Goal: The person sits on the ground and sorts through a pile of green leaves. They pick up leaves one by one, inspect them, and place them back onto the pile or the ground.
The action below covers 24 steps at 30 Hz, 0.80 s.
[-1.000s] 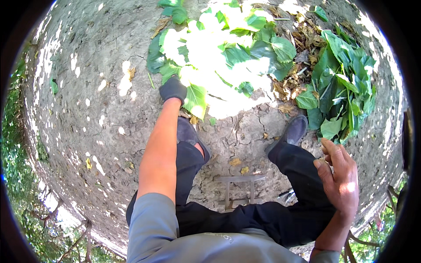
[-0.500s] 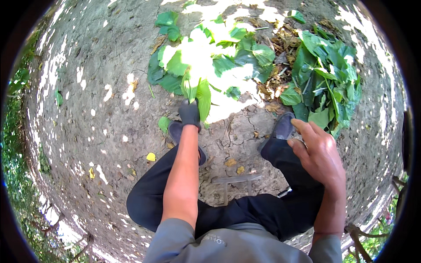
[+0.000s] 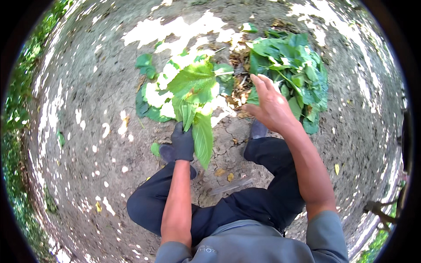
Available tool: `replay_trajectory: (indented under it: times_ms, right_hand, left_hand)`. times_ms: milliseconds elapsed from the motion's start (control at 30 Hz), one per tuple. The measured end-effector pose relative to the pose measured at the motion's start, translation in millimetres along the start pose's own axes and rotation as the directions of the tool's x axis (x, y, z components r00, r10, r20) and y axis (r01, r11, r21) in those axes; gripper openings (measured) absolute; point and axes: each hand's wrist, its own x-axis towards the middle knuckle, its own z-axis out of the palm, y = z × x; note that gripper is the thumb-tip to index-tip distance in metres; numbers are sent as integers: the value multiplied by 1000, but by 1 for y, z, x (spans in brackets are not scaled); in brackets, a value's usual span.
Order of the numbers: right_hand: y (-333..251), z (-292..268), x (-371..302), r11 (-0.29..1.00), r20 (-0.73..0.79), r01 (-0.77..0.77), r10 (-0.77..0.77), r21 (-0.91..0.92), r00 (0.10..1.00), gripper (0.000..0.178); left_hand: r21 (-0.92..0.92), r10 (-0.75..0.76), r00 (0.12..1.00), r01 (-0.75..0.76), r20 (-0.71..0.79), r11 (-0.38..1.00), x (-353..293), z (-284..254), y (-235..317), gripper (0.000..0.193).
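My left hand [image 3: 182,143], in a dark glove, is closed around the lower end of a leafy green sprig [image 3: 193,84]. Its broad leaves fan out away from me, and one long leaf hangs toward my knees. Beneath the sprig, flat green leaves [image 3: 153,113] lie on the ground, partly bleached by sunlight. My right hand [image 3: 275,107] is bare and open, its fingers stretched forward and thumb apart, with nothing visible in it. It hovers by the near left side of a heap of green leaves [image 3: 307,65], to the right of the sprig.
Dry brown leaves [image 3: 239,83] lie between the two green groups. My shoes [image 3: 258,129] stand on cracked, sun-dappled soil [image 3: 87,144]. A low, narrow bar-like object [image 3: 230,186] lies between my legs. Bushes [image 3: 19,109] border the far left; branches [image 3: 381,212] show at lower right.
The sprig has risen off the leaves in my left hand, showing more of its broad leaves. My right hand has moved forward and its fingers have straightened. The view has shifted.
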Motion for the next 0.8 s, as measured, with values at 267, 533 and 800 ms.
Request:
replay_trajectory:
  times_ms: [267, 533, 800]
  right_hand:
    - [39, 1, 7, 994, 61, 19, -26, 107, 998, 24]
    - [55, -28, 16, 463, 223, -374, 348, 803, 910, 22]
    - [169, -47, 14, -227, 162, 26, 769, 974, 619, 39]
  left_hand:
    - [51, 318, 929, -332, 188, 942, -26, -13, 43, 20]
    - [-90, 85, 988, -73, 132, 993, -12, -41, 41, 13]
    - [-104, 100, 975, -80, 199, 991, -18, -25, 73, 12]
